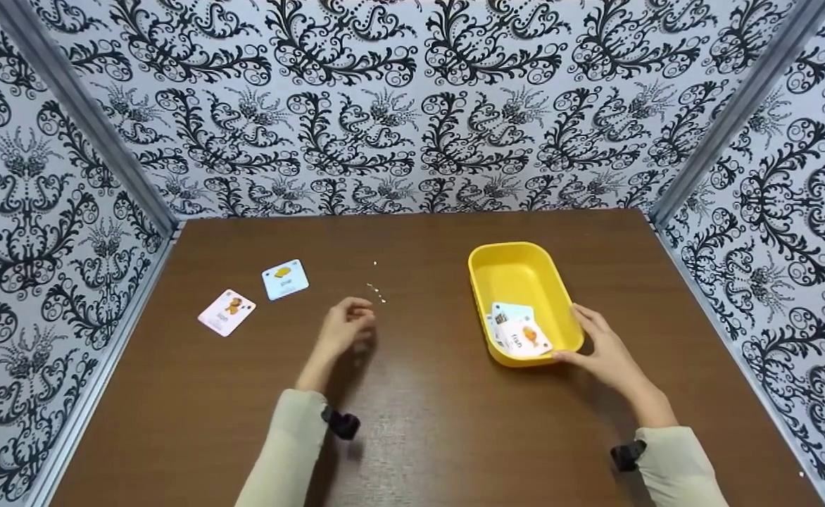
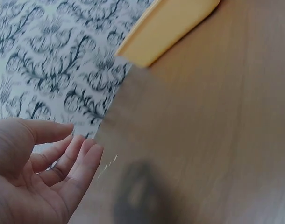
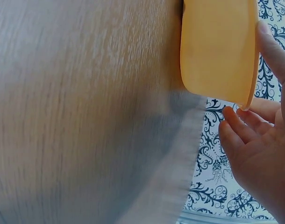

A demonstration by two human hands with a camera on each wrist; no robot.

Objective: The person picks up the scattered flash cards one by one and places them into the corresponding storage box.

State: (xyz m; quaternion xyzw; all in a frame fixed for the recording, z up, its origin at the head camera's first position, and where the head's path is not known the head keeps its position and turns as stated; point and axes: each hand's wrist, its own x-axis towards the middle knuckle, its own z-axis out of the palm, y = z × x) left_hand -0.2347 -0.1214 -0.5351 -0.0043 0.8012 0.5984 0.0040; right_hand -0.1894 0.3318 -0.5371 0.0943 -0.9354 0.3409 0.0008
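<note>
Card collection seems the step: yellow tray (image 1: 514, 274), at three o'clock from empty, loosely curled left hand (image 1: 345, 327), is gripped by right hand (image 1: 606, 355); blue card (image 1: 286, 280) at ten or pink card (image 1: 226, 313) at nine should probably be picked next.

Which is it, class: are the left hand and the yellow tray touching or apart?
Apart. The head view shows it: a wide stretch of brown tabletop lies between the left hand and the yellow tray.

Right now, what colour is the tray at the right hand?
Plain yellow; the tray at the right hand shows best in the head view.
</note>
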